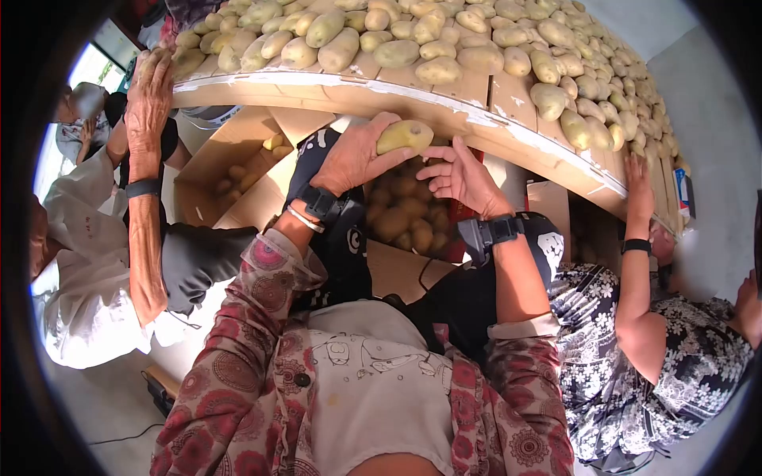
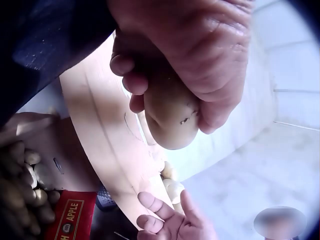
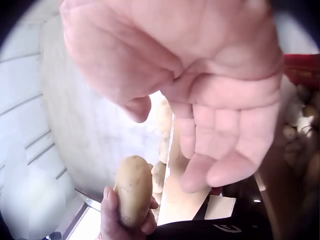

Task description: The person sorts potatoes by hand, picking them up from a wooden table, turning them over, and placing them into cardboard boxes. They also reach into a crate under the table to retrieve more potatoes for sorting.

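Note:
My left hand [image 1: 355, 157] grips a large yellow-skinned potato [image 1: 406, 136] in front of the cardboard-edged table. A small dark blemish marks the potato's end [image 2: 172, 125] in the left wrist view, while the right wrist view shows its long side [image 3: 134, 185]. Fingers and thumb wrap round it, hiding part of its skin. My right hand [image 1: 468, 181] is held just beside it, palm showing, fingers relaxed and holding nothing. Below both hands, a box of potatoes [image 1: 401, 210] sits between the knees.
Many potatoes [image 1: 397, 54] cover the table, whose cardboard edge [image 1: 317, 94] curves across the front. An open carton [image 1: 198, 178] with several potatoes stands at the left. A red box panel [image 2: 70, 215] reads "APPLE". People sit on both sides, each with an arm [image 1: 145, 214] at the table edge.

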`<state>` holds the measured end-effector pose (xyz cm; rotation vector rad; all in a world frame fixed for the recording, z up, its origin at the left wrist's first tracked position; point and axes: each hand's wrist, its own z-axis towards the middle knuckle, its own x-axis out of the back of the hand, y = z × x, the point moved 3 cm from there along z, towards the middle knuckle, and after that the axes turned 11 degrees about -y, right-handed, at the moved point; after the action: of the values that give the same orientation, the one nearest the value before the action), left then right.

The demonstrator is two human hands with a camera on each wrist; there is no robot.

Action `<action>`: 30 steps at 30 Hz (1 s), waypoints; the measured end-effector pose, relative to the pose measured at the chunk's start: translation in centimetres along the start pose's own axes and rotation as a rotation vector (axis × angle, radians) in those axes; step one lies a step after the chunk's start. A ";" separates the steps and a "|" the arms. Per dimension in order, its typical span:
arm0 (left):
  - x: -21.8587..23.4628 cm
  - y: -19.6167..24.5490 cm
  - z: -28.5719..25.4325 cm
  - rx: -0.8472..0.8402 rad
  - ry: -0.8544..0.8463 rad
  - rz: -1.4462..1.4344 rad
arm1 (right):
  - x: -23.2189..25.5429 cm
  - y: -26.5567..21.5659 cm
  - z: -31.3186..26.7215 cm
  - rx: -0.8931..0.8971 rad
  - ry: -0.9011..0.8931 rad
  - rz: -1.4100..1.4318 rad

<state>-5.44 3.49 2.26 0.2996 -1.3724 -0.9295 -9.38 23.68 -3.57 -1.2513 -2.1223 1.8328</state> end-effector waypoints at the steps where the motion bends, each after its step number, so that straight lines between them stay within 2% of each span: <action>1: -0.6 0.4 0.1 -0.003 -0.010 -0.004 | -0.6 0.3 0.4 -0.028 -0.080 0.071; 2: -1.3 1.0 0.3 -0.020 -0.102 -0.004 | -1.5 0.1 0.9 -0.048 -0.164 0.136; 3: -1.7 1.3 0.8 -0.037 -0.189 0.001 | -2.2 -0.1 0.8 -0.040 -0.168 0.257; 4: -1.7 1.2 1.5 -0.044 -0.186 0.003 | -1.7 -0.2 1.2 0.024 -0.094 0.247; 7: -2.9 1.0 2.2 -0.167 -0.154 -0.277 | 0.0 -0.8 0.6 0.183 0.187 0.137; 8: -3.3 0.4 2.3 -0.046 -0.190 -0.427 | 0.6 -1.6 0.0 0.199 0.188 0.039; 9: -3.7 -0.1 2.2 -0.053 -0.187 -0.421 | 0.6 -2.0 -0.5 0.207 0.185 0.034; 11: -3.8 -0.8 2.5 -0.006 0.135 -0.677 | 0.7 -2.8 -1.8 0.236 0.204 -0.074; 12: -3.7 -1.5 2.6 -0.015 0.106 -0.705 | 1.0 -2.4 -2.1 0.302 0.236 -0.080; 13: -3.3 -2.1 2.7 0.020 0.083 -0.763 | 1.8 -1.4 -2.4 0.295 0.250 -0.078; 15: -2.6 -2.9 2.6 0.025 0.102 -0.811 | 3.4 -0.9 -2.4 0.373 0.309 -0.190; 16: -1.9 -3.3 2.6 0.018 0.102 -0.803 | 3.1 -1.3 -3.0 0.371 0.406 -0.099; 17: -1.4 -3.6 2.5 0.021 0.130 -0.811 | 3.4 -1.5 -2.9 0.376 0.407 -0.104; 20: -0.7 -4.3 2.1 0.024 0.195 -0.823 | 5.0 -0.7 -3.5 0.443 0.612 -0.060; 21: -0.3 -4.5 2.0 0.041 0.224 -0.829 | 5.3 -0.7 -3.3 0.466 0.609 -0.062; 23: 0.3 -4.5 1.9 0.042 0.274 -0.851 | 5.0 -0.6 -3.4 0.418 0.582 0.082; 24: 0.2 -4.8 1.9 0.044 0.282 -0.842 | 4.8 -0.5 -3.2 0.382 0.547 0.067; 27: -0.1 -4.7 1.6 0.101 0.245 -0.800 | 3.3 0.5 -1.3 0.175 0.389 -0.130; 30: -0.2 -4.3 1.5 0.082 0.197 -0.704 | 1.5 0.5 0.5 0.144 0.253 -0.324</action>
<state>-8.47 1.48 -0.44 0.9522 -1.1300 -1.3742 -10.35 24.12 -4.82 -0.9799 -1.8898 1.5685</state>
